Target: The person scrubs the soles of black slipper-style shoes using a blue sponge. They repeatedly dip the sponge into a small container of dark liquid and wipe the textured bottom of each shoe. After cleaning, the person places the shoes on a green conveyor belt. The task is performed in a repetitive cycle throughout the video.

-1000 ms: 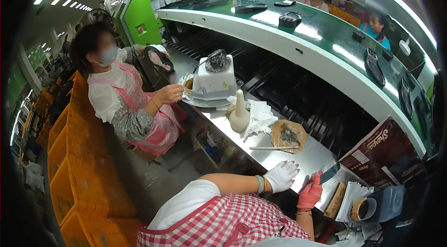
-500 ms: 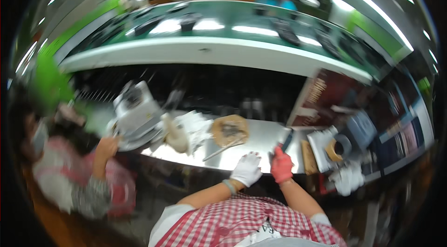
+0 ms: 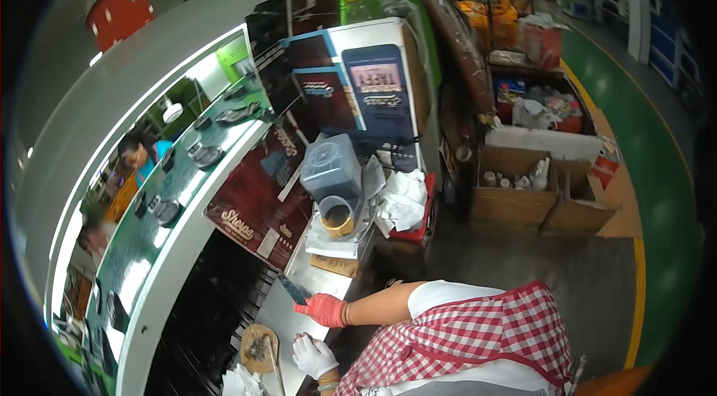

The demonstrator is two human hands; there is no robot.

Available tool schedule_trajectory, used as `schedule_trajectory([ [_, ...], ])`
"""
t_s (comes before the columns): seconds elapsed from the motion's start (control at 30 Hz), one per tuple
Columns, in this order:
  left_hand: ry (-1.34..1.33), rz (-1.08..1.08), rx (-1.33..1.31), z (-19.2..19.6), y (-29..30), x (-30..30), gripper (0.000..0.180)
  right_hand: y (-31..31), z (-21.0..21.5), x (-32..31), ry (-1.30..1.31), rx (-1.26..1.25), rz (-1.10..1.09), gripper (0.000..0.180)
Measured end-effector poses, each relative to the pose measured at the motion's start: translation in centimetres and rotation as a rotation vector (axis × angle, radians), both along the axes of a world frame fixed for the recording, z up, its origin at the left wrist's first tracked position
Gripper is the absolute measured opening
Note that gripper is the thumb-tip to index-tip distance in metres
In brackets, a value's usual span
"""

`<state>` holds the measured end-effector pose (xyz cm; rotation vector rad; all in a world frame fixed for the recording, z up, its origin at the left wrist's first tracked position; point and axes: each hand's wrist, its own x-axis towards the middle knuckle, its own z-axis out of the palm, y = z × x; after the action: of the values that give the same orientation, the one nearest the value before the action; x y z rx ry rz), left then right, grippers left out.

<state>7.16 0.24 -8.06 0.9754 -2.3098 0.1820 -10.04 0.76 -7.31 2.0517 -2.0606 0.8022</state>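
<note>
Dark red sign panel [image 3: 258, 198] along the bench's [image 3: 280, 317] far edge; blue-and-white poster stand [image 3: 377, 90] beyond its end; open cardboard boxes [image 3: 515, 187] on the floor. View has swung since earlier. Right hand [image 3: 323, 309], red glove, grips a dark flat tool [image 3: 293, 291]. Left hand [image 3: 314, 355], white glove, loosely curled, beside a round wooden board [image 3: 258, 344].

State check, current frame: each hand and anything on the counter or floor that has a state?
Right hand: red glove, closed on dark blade.
Left hand: white glove, resting on counter, empty as far as visible.
Round board: flat, dark bits on it.
Tape roll: lying flat on the tray.
Grey bin: lid on.
Cardboard boxes: open, small items inside.
</note>
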Motion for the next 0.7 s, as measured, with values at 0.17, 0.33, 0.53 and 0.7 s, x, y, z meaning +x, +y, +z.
schedule_trajectory([
  [0.17,-0.021,0.014,0.034,-0.2,-0.1,0.3,0.029,0.0,0.0,0.1,-0.041,0.039,-0.011,0.040],
  [0.33,0.037,0.010,-0.041,1.7,0.8,-0.7,0.026,0.0,0.4,-0.4,-0.047,0.098,-0.021,0.041],
  [0.53,0.099,-0.064,0.161,2.1,0.0,0.2,0.021,-0.2,0.5,-0.1,-0.086,0.077,0.032,0.042],
  [0.7,0.320,-0.215,-0.240,14.6,-1.4,3.1,0.024,0.1,-1.0,-1.2,-0.115,-0.056,0.014,0.032],
])
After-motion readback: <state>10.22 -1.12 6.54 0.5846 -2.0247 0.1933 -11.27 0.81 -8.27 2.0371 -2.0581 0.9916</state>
